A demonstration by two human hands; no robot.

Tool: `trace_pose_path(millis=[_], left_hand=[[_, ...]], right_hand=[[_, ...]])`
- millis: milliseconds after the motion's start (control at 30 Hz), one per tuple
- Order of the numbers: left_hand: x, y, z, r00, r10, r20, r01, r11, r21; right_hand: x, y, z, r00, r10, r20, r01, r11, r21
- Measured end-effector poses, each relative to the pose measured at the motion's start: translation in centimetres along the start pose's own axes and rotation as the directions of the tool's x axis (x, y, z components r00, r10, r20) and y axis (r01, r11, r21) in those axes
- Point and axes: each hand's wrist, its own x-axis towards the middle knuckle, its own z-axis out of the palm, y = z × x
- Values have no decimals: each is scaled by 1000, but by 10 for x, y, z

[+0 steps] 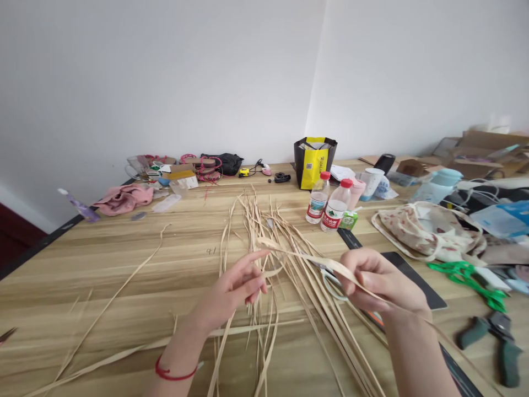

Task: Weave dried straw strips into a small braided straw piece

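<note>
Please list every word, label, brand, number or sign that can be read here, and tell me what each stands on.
"41", or what looks like it: handwritten on the tabletop.
"Rital", seemingly, the ending unclear: running sideways up the yellow-and-black bag.
Too small or blurred to read surely: the labels on the front bottle, rear bottle and green carton.
</note>
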Motion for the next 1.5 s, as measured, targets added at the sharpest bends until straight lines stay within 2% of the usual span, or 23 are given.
trace_pose_path(millis=[200, 300, 433, 567, 633, 733, 833, 900, 1033, 1100, 1233, 1333, 1500], left_hand=[[-1, 4, 0, 995, 72, 72, -58, 983, -175], [-2, 3, 1, 988, 103, 117, -77, 975, -206], [-4, 1, 0, 967, 174, 185, -123, 959, -255], [-7, 1, 0, 941, 264, 211, -208, 945, -252], [-7, 2, 1, 944, 269, 191, -230, 951, -205], [-7, 3, 1, 965, 218, 147, -193, 967, -166], [-6, 3, 1, 980, 162, 118, -140, 975, -175], [-6, 2, 1, 984, 138, 111, -117, 976, -181], [-6, 2, -1, 988, 119, 97, -96, 973, -212], [-6, 2, -3, 987, 113, 113, -85, 970, -227], [-7, 3, -6, 976, 99, 196, -53, 973, -224], [-7, 2, -8, 967, 70, 246, -19, 978, -206], [-9, 2, -12, 962, 37, 271, 13, 983, -181]], right_hand=[[-4, -4, 2, 995, 61, 76, -73, 984, 165], [-1, -4, 2, 984, 162, 76, -170, 978, 125], [4, -3, -2, 944, 295, 149, -299, 954, 10], [6, 1, -8, 927, 324, 188, -320, 946, -54], [6, 4, -10, 932, 313, 185, -312, 950, -35], [7, 7, -10, 960, 257, 114, -262, 964, 35], [10, 7, -9, 992, 122, -46, -119, 991, 66], [12, 6, -8, 991, 33, -129, -27, 999, 47], [17, 0, -9, 973, -77, -217, 71, 997, -32], [18, -3, -7, 942, -136, -308, 116, 990, -84], [18, -7, 0, 843, -249, -477, 205, 968, -144], [18, -6, -1, 780, -335, -529, 258, 942, -215], [18, -4, -18, 701, -437, -564, 309, 898, -312]])
